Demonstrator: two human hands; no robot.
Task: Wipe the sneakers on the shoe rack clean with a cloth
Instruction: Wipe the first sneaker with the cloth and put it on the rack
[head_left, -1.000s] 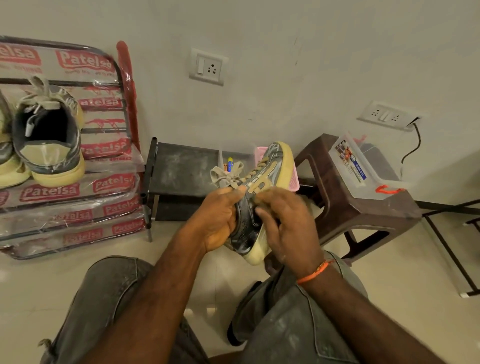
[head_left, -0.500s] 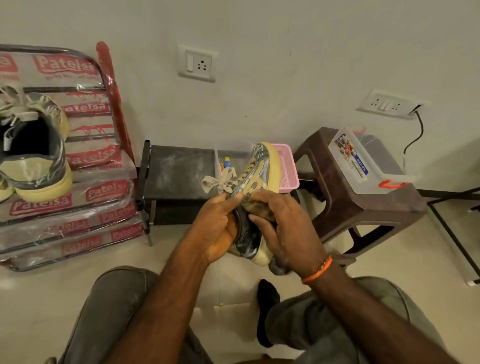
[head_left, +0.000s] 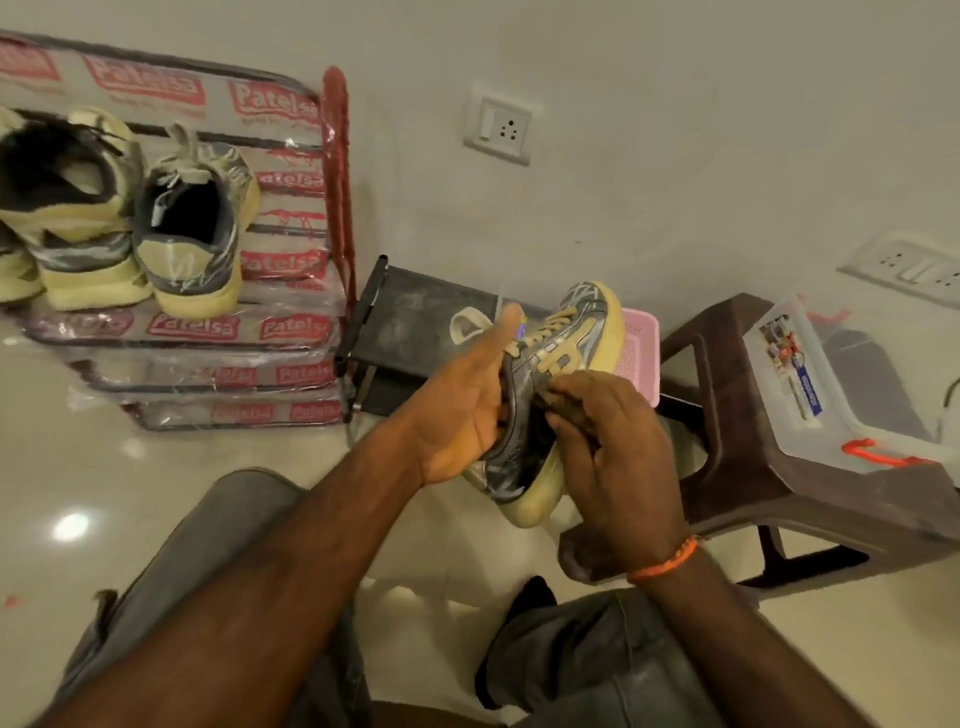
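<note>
1. Shoe rack (head_left: 332, 171): plastic-wrapped, red-posted, standing against the wall at left. Two more sneakers (head_left: 192, 228) parked heel-out on its upper shelf, presumably awaiting or past the same treatment; cannot tell which.
2. Brown stool (head_left: 810, 493): at right, carrying a clear lidded box (head_left: 831, 384). Well apart from the work; no interference expected.
3. Held sneaker (head_left: 561, 384): off the rack, raised in mid-air above the floor between both hands, toe up and away, pale sole facing right, grey side panel exposed.
4. Left hand (head_left: 462, 410): palm against the tongue side of the sneaker, thumb raised beside the laces, fingers hidden behind the upper, apparently wrapped round it. Serves as the clamp.
5. Right hand (head_left: 613, 452): fingers curled, pinching a dark cloth (head_left: 563, 410) against the side panel just below the lace eyelets.
6. Procedure for the current step, judged from the above:
   - Keep the clamp firm so the sneaker does not twist under wiping pressure.
   - Work the cloth in short strokes along the panel seams, from eyelets toward heel.
   - Refold to a clean face once soiled; the cloth looks small and bunched.
   - Rotate the sneaker to reach the sole edge, likely the dirtiest zone.
</note>
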